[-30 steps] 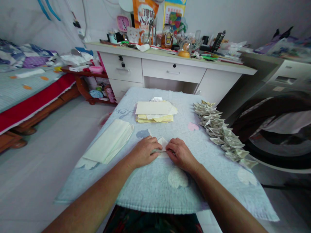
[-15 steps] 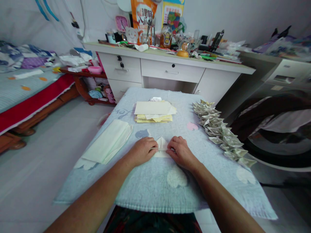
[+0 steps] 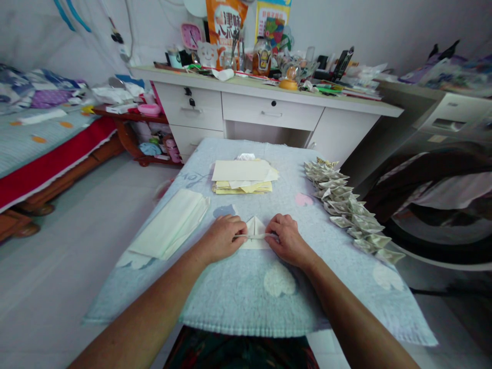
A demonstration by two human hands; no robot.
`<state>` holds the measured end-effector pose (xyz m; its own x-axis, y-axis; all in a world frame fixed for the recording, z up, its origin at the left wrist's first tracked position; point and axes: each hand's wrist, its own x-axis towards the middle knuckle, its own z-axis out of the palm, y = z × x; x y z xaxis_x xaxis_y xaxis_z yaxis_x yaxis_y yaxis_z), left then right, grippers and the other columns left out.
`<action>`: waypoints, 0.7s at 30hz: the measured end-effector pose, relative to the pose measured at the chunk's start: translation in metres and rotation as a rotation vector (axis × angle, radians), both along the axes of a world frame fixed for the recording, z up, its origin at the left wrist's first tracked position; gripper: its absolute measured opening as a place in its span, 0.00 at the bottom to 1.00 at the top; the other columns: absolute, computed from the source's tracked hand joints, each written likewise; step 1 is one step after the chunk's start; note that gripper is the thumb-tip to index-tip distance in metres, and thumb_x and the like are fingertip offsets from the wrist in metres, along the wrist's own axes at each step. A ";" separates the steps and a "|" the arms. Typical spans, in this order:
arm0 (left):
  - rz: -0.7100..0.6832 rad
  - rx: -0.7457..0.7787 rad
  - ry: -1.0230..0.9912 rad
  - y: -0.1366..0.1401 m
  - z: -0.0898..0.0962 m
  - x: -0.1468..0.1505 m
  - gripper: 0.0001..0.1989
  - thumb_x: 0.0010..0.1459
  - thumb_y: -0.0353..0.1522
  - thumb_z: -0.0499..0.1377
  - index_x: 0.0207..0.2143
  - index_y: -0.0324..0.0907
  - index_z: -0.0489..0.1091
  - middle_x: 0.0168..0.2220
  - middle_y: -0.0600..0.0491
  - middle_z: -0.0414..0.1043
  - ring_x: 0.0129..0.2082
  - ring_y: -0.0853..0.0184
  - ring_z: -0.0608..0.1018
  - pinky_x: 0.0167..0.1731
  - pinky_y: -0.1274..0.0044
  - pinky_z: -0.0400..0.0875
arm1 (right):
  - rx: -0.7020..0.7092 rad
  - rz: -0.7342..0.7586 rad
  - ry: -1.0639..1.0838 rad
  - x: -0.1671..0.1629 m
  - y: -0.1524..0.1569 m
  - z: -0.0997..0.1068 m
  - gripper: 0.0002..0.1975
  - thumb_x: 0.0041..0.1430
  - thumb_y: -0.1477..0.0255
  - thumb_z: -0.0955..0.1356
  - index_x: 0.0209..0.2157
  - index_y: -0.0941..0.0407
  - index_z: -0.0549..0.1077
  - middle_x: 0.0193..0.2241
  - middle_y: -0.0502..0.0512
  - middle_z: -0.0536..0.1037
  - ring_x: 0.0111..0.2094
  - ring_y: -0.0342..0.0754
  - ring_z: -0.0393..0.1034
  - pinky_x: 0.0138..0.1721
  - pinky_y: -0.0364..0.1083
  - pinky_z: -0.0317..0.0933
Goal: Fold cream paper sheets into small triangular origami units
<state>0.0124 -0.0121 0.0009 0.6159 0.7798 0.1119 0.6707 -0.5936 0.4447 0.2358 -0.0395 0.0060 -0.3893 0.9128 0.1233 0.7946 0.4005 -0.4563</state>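
Note:
A cream sheet of paper (image 3: 255,228), partly folded to a point at its far end, lies on the cloth-covered table (image 3: 230,287). My left hand (image 3: 227,236) pinches the left end of a raised fold across it. At the other end of that fold, my right hand (image 3: 287,238) grips the paper, fingers curled. Parts of both side edges are hidden under the fingers. Beyond the hands sits a stack of cream and yellow paper (image 3: 243,177). To the left lies a pile of pale paper sheets (image 3: 169,223).
Several folded paper pieces (image 3: 348,205) stand in rows along the table's right side. A white desk (image 3: 269,105) crowded with jars and bags stands behind. A washing machine (image 3: 442,133) is at the right, a bed (image 3: 57,154) at the left.
My hands have moved slightly apart along the fold, so more of its raised edge shows between them. The stacks and folded pieces stay as they were.

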 end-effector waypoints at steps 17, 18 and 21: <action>-0.062 -0.028 -0.052 -0.001 -0.003 0.006 0.09 0.60 0.32 0.56 0.39 0.45 0.76 0.34 0.51 0.71 0.38 0.64 0.71 0.40 0.74 0.63 | 0.042 0.098 0.034 -0.012 0.006 -0.008 0.04 0.60 0.72 0.68 0.33 0.55 0.76 0.32 0.52 0.74 0.38 0.47 0.62 0.41 0.47 0.51; -0.054 -0.036 -0.055 0.000 -0.003 0.007 0.10 0.61 0.32 0.55 0.39 0.44 0.76 0.33 0.51 0.71 0.38 0.64 0.72 0.40 0.74 0.63 | 0.031 0.072 0.043 -0.012 0.006 -0.008 0.04 0.59 0.72 0.68 0.32 0.56 0.76 0.32 0.52 0.73 0.37 0.47 0.62 0.41 0.47 0.51; -0.010 -0.046 -0.063 0.000 -0.004 0.009 0.09 0.61 0.32 0.55 0.35 0.41 0.76 0.32 0.51 0.71 0.38 0.64 0.72 0.40 0.74 0.64 | 0.004 -0.005 0.045 -0.010 0.004 -0.006 0.04 0.58 0.71 0.69 0.31 0.56 0.75 0.34 0.53 0.72 0.38 0.48 0.61 0.41 0.47 0.52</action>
<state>0.0215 -0.0126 -0.0032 0.6164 0.7791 0.1145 0.6350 -0.5778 0.5129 0.2254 -0.0351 0.0000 -0.3790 0.9141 0.1444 0.7752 0.3988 -0.4899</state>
